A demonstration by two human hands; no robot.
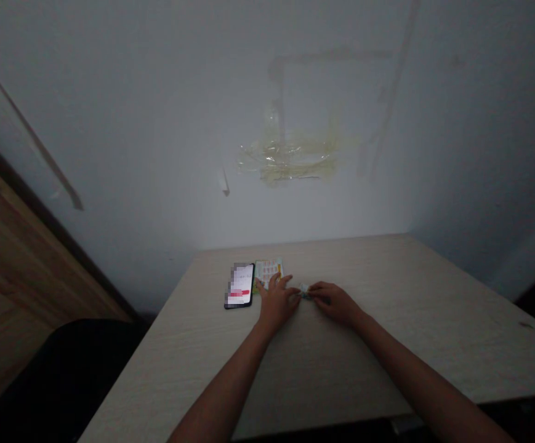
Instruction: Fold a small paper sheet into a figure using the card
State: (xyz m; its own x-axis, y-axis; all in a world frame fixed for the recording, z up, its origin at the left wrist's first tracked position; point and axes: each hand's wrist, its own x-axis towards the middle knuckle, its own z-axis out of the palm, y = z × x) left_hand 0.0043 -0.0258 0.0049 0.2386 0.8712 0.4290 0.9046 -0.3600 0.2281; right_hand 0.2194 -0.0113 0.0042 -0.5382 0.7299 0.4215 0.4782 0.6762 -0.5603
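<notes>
A small, pale, patterned piece [304, 290], perhaps folded paper, lies between my two hands at the middle of the table; its kind is too small to make out. My left hand [277, 303] pinches its left side with thumb and forefinger, the other fingers spread out over a printed leaflet [268, 266]. From the other side, my right hand [336, 303] grips it with the fingertips closed together. Partly under my left fingers, the leaflet shows rows of small pictures and a green edge. Left of it rests a phone [240, 286] with its screen lit.
The pale wooden table [193, 357] meets a grey wall [156, 154] at its far edge. Shiny tape remnants [290, 157] cling to the wall. A dark chair-like shape [77, 369] and a wooden panel [8, 246] stand at the left.
</notes>
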